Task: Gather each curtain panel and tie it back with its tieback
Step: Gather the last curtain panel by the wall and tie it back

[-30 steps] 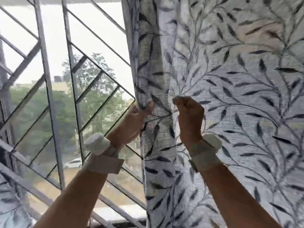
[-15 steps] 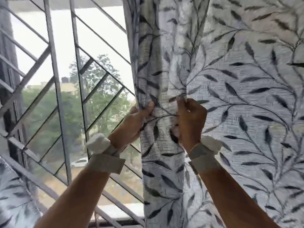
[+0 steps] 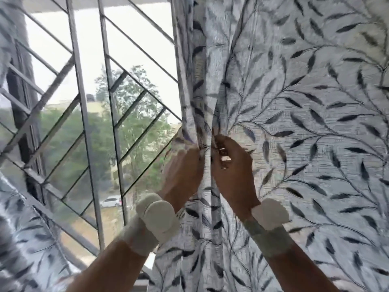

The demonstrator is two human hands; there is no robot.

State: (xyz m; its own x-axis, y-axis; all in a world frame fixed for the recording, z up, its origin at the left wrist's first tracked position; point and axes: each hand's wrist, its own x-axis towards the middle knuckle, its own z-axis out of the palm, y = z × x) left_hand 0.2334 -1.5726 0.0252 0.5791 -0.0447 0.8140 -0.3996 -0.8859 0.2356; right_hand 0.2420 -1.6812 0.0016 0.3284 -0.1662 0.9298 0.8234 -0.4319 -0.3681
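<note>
**Gathering R-side panel — both hands on folds**

Far L: second leaf-print panel [image 3: 25, 239] at 8 o'clock, hanging loose, untied. Window grille [image 3: 84, 123] at 9–10 o'clock, daylight behind.

Left hand [image 3: 185, 165], just L of centre: grip closed round the panel's free edge, fabric bunched in it.

Right hand [image 3: 231, 163], just beside it at 3 o'clock: grip pinching the next fold; fingertips blurred, exact hold unclear.

Curtain panel [image 3: 305, 123] fills 12–5 o'clock, mostly still flat and spread.

Tieback: not seen.

Judgement: early in gather. To do well, feed pleats hand over hand toward L grip, keep folds even and at same height, don't let L bundle slip. Locate tieback before releasing either hand.
</note>
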